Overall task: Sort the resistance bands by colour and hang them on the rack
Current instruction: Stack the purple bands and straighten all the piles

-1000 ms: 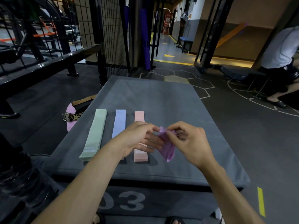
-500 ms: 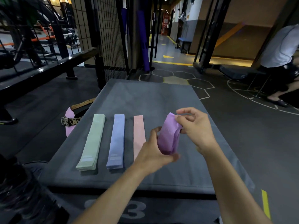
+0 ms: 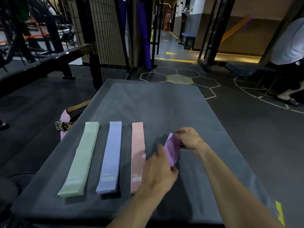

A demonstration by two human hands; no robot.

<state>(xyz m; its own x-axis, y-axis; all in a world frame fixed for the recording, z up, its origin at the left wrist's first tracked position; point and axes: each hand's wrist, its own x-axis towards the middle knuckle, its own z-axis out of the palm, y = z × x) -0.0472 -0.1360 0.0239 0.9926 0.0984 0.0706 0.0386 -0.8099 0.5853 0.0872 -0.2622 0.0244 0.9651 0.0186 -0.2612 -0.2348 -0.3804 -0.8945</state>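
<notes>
Three flat stacks of resistance bands lie side by side on a grey padded box [image 3: 164,106]: a green stack [image 3: 80,158] on the left, a blue stack [image 3: 110,157] in the middle, a pink stack [image 3: 137,155] on the right. Right of the pink stack, a purple band [image 3: 171,149] is held just above the box between both hands. My right hand [image 3: 189,139] pinches its far end. My left hand [image 3: 160,171] grips its near end and covers the pink stack's near right corner.
A leopard-print belt and a pink strap [image 3: 65,125] hang off the box's left edge. A black wire-mesh rack [image 3: 105,35] stands behind the box on the left. A person in a white shirt [image 3: 289,46] sits at the far right.
Both hands have carried the purple band down and to the right of the pink stack, stretching it lengthwise. The camera has moved closer to the box.
</notes>
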